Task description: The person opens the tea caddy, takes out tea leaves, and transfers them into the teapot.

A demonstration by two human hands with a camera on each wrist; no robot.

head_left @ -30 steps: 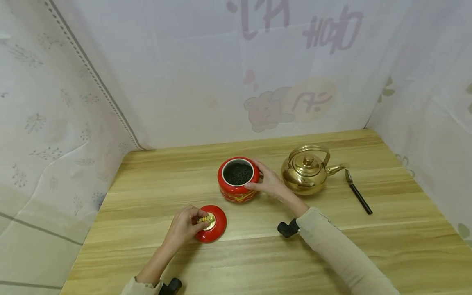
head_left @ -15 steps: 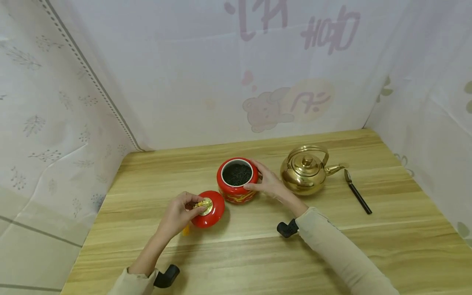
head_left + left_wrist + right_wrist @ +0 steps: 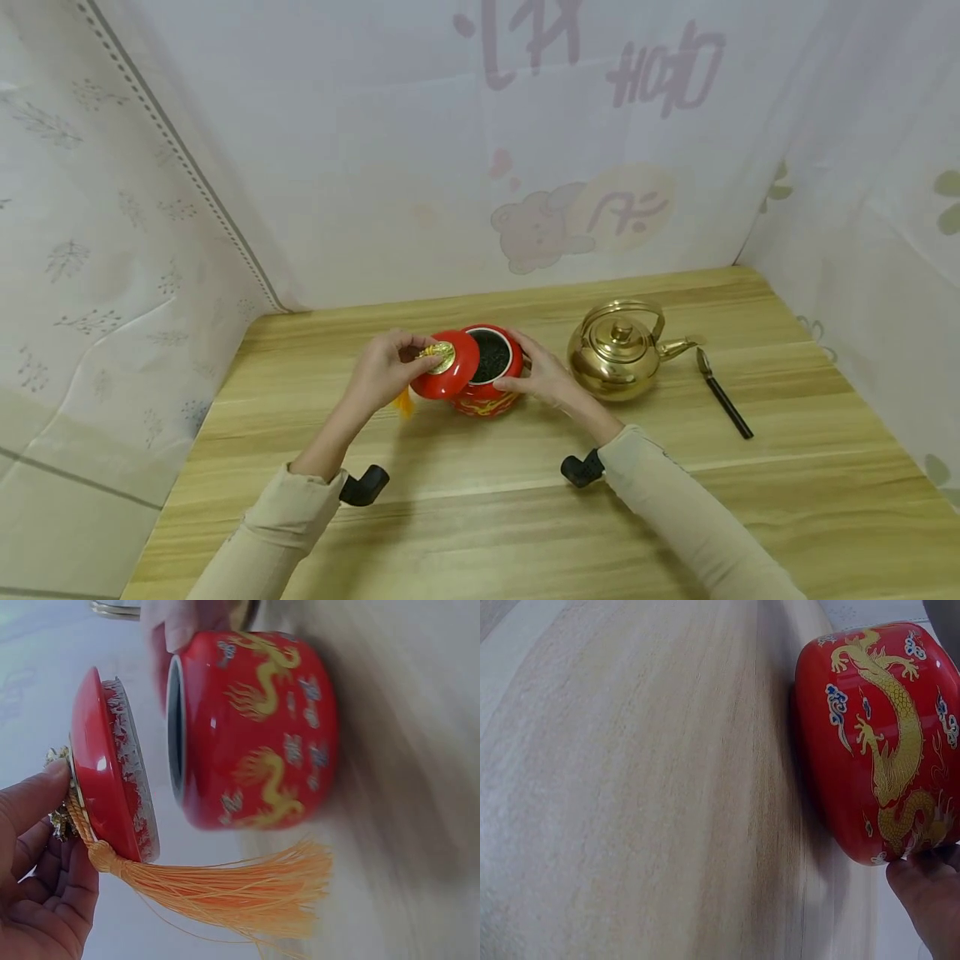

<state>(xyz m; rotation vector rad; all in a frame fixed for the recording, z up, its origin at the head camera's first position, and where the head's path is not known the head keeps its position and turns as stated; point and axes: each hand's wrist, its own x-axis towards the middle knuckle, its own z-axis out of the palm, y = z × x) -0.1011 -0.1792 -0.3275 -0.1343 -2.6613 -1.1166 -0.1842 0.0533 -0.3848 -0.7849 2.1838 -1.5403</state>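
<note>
A red tea jar [image 3: 483,407] with gold dragons stands upright on the table, dark loose tea leaves [image 3: 493,358] showing inside its white rim. My left hand [image 3: 381,371] pinches the gold knob of the red lid [image 3: 461,375] between thumb and fingers. Tilted, the lid overlaps the left part of the mouth in the head view. In the left wrist view a gap separates the lid [image 3: 101,769] from the jar [image 3: 285,742], and an orange tassel [image 3: 232,892] hangs from the knob. Around the jar's right side, my right hand [image 3: 551,377] grips it with thumb and fingers.
To the right of the jar stands a shiny brass kettle [image 3: 611,371], spout pointing right. Beyond it lies a slim tool with a black handle [image 3: 729,407] and a metallic tip. Printed curtains border the wooden table [image 3: 480,525] at the back and sides.
My left hand has raised the lid off the tabletop and carried it up and rightward to the jar's mouth. My right hand has stayed on the jar.
</note>
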